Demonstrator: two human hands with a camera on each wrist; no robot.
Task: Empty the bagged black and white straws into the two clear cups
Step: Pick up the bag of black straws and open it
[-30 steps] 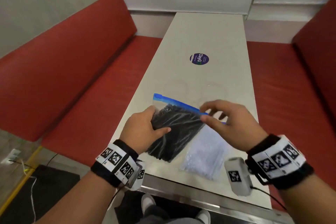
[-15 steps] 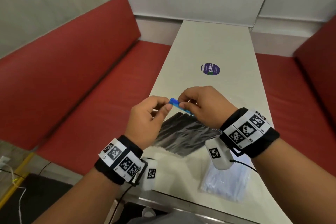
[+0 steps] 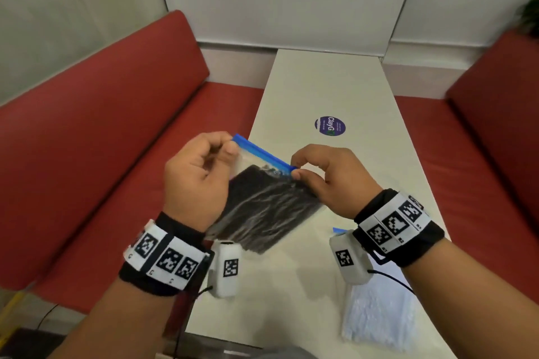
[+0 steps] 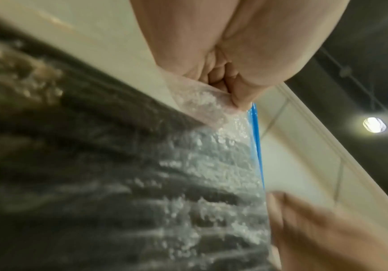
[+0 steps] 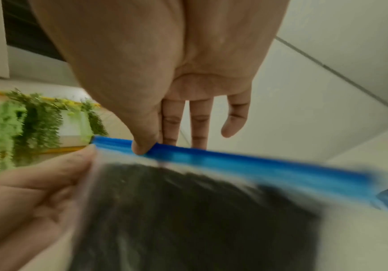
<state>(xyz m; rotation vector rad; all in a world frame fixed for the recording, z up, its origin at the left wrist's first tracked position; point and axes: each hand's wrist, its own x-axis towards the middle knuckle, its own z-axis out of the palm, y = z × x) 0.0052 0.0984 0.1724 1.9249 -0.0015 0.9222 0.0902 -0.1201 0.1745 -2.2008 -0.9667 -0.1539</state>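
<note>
Blue zip strip (image 3: 264, 153) of the black-straw bag (image 3: 262, 207) is being pinched endwise by left hand (image 3: 195, 181) and right hand (image 3: 329, 181), exposing the seal for opening.

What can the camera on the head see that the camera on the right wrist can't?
Only the head view shows the bag of white straws lying on the table, the red benches and both wristbands. Only the right wrist view shows green hanging plants. Both show the left hand and right hand pinching the blue zip strip of the bag of black straws.
</note>
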